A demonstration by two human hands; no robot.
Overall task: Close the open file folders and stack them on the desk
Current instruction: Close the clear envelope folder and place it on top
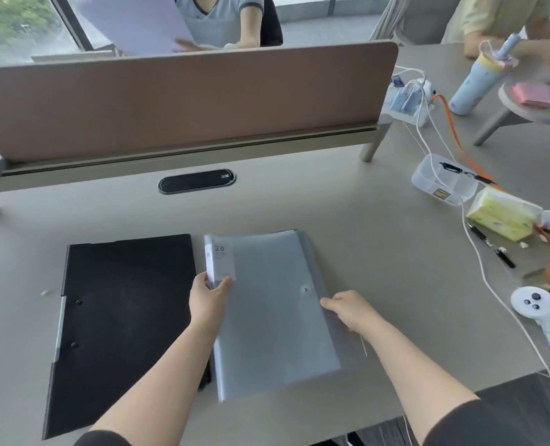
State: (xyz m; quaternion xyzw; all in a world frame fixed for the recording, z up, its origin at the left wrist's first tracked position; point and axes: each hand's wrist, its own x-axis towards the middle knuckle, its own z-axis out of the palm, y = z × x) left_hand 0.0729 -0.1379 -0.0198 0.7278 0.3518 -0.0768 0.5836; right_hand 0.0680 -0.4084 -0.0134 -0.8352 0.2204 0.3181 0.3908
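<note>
A translucent grey folder (267, 317) with a white "20" label lies closed on the desk (363, 220) in front of me. My left hand (207, 299) grips its left spine edge, thumb on the label's lower corner. My right hand (347, 309) pinches the folder's right edge, beside the snap button. A black folder (122, 317) lies closed and flat just to the left, its right edge touching the grey one under my left forearm.
A brown divider panel (183, 101) runs across the back of the desk. At the right lie a clear plastic box (441, 181), a tissue pack (502, 217), cables, pens and a white controller (539, 313). Other people sit beyond the divider and at far right.
</note>
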